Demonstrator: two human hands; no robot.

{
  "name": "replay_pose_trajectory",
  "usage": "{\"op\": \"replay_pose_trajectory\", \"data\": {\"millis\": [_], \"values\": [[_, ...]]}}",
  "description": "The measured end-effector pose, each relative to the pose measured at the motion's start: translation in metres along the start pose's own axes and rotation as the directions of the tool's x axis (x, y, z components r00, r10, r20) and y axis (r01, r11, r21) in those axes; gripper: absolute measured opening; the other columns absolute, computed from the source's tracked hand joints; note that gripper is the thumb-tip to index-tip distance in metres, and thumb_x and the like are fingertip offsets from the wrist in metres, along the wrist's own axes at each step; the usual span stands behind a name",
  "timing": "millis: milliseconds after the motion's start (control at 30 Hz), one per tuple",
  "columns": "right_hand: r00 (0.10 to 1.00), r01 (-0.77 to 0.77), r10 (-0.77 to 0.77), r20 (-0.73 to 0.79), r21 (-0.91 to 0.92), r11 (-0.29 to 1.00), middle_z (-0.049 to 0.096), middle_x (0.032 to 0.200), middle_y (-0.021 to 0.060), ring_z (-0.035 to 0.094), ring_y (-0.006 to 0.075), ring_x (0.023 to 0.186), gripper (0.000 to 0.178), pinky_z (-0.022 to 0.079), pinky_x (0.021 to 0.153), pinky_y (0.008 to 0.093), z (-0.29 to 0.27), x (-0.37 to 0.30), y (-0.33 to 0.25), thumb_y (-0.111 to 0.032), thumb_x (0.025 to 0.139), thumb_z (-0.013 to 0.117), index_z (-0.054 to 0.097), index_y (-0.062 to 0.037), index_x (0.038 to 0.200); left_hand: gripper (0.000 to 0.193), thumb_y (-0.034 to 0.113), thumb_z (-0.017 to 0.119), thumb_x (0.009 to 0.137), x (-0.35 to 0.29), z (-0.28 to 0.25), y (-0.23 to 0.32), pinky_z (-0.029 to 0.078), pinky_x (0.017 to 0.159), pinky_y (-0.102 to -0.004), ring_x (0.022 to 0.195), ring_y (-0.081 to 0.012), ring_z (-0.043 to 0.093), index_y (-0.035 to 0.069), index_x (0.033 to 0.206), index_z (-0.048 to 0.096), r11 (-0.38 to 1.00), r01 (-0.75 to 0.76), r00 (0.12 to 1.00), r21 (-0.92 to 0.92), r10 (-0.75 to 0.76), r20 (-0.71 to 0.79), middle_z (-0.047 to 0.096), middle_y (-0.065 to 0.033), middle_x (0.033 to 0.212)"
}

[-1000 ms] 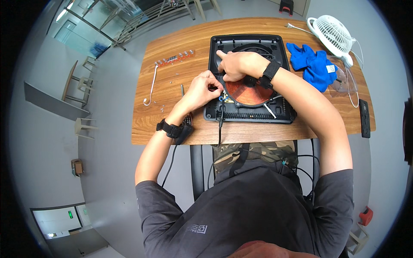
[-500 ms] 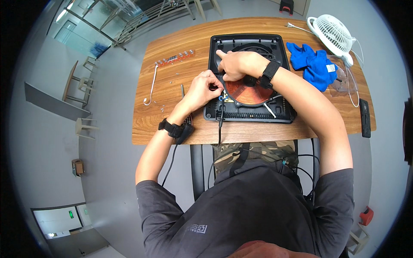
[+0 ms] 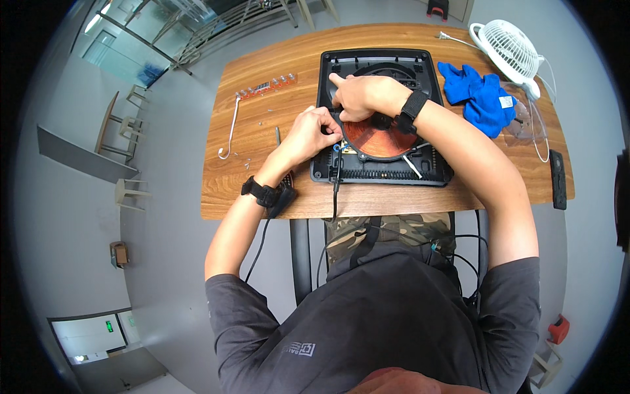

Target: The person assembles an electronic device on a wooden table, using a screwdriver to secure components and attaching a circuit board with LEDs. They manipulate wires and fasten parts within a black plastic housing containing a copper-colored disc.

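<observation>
An opened induction cooker with a black casing point(image 3: 394, 175) lies on the table in front of me, its round copper coil point(image 3: 375, 139) exposed. At the coil's left edge, my left hand point(image 3: 313, 136) has thumb and forefinger pinched together above a small circuit board point(image 3: 348, 148); whatever they grip is too small to make out. My right hand point(image 3: 363, 98) reaches across the coil's far side, its fingers apart and pointing left. Some of its fingertips are hidden, and I see nothing held in it. A black cord point(image 3: 336, 190) runs from the casing over the table's near edge.
On the left lie an orange control board point(image 3: 266, 87) with a white lead, loose screws point(image 3: 247, 163) and a thin tool point(image 3: 277, 136). To the right are a blue cloth point(image 3: 481, 98), a white fan point(image 3: 508, 51), a clear plastic piece point(image 3: 522, 125) and a black strip point(image 3: 558, 178).
Both hands stay in nearly the same place at the cooker. The left fingers have shifted very slightly; nothing else has visibly changed.
</observation>
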State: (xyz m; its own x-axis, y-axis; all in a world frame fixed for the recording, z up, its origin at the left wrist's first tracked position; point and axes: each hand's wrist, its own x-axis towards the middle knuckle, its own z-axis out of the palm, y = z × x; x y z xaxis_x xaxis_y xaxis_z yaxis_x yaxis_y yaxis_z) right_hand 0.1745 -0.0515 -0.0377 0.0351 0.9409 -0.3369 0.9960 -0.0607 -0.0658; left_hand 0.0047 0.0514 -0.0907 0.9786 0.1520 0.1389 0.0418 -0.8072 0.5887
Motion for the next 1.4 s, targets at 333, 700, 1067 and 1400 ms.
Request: {"op": "replay_pose_trajectory", "data": {"millis": [333,700,1067,1400], "values": [[1.000,0.003,-0.003,-0.004,0.017,1.000,0.028,0.163,0.0269,0.060,0.0413,0.125,0.049,0.050,0.107,0.0458,0.002,0.004,0.000,-0.031,0.091,0.058,0.067,-0.0145,0.135,0.012,0.011,0.081,0.081,0.001,-0.001,-0.004,0.047,0.094,-0.0366,0.080,-0.0215,0.064,0.005,0.078,0.071,0.999,0.014,0.999,0.030,-0.016,0.050,0.069,-0.0059,0.079],[1.000,-0.002,0.002,-0.004,0.028,1.000,0.026,0.163,0.0285,0.058,0.0404,0.126,0.051,0.047,0.109,0.0457,-0.002,-0.007,-0.003,-0.032,0.093,0.056,0.063,-0.0138,0.139,0.020,0.010,0.075,0.090,-0.018,-0.037,0.003,0.055,0.082,-0.0316,0.089,-0.0172,0.068,0.004,0.108,0.077,0.989,0.088,0.996,-0.117,-0.088,0.003,0.071,-0.0089,0.098],[1.000,0.001,-0.002,-0.008,-0.005,1.000,0.044,0.150,0.0209,0.062,0.0391,0.121,0.050,0.051,0.104,0.0477,-0.010,-0.003,0.002,-0.025,0.091,0.062,0.062,-0.0128,0.140,0.016,0.003,0.069,0.087,-0.059,-0.082,-0.100,0.056,0.086,-0.0428,0.095,-0.0344,0.069,0.001,0.102,0.075,0.907,0.264,0.964,0.329,-0.241,-0.107,0.070,-0.0174,0.097],[0.868,0.433,-0.461,-0.183,-0.176,0.884,0.075,0.106,0.0151,0.072,0.0356,0.101,0.019,0.059,0.084,0.0446,-0.005,0.049,-0.103,-0.011,0.087,0.066,0.076,-0.0047,0.102,0.014,0.005,0.066,0.089,-0.074,-0.106,-0.135,0.055,0.090,-0.0456,0.103,-0.0363,0.067,0.002,0.101,0.071,0.772,0.402,0.914,0.493,-0.308,-0.264,0.069,-0.0159,0.108]]}}
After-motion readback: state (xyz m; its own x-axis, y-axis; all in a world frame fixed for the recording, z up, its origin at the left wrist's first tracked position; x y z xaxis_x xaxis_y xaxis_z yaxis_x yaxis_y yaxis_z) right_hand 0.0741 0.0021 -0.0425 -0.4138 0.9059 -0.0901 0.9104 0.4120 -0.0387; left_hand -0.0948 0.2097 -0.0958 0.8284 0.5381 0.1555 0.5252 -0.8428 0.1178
